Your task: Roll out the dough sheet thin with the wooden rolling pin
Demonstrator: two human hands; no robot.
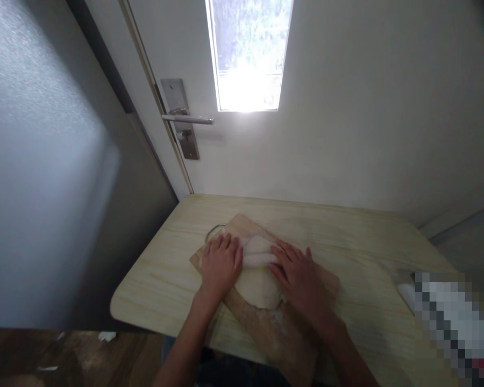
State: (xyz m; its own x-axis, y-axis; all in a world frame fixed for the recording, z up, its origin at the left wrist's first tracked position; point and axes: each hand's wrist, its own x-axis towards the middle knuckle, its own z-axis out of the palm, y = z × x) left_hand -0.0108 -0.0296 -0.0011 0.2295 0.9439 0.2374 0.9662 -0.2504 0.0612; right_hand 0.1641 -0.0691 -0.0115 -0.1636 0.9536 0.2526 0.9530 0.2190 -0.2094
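A flat, pale sheet of dough [258, 289] lies on a wooden cutting board [262, 328], showing on both sides of a pale rolling pin [257, 259]. My left hand [221, 260] rests over the pin's left end, fingers close together and bent over it, hiding that end. Over the right end lies my right hand [298, 271], its fingers a little apart and its thumb on the near side. Both palms face down. White flour marks the near part of the board, which sits askew with a metal loop handle [213, 231] at its far left corner.
The board rests on a light wood-grain table [157, 285] with rounded corners. Behind it stands a white door [339, 107] with a lever handle [189, 119] and a bright glass pane [248, 54]. A grey panel [44, 188] is at left. A pixelated object [455, 317] lies at right. Scraps [107, 336] litter the floor.
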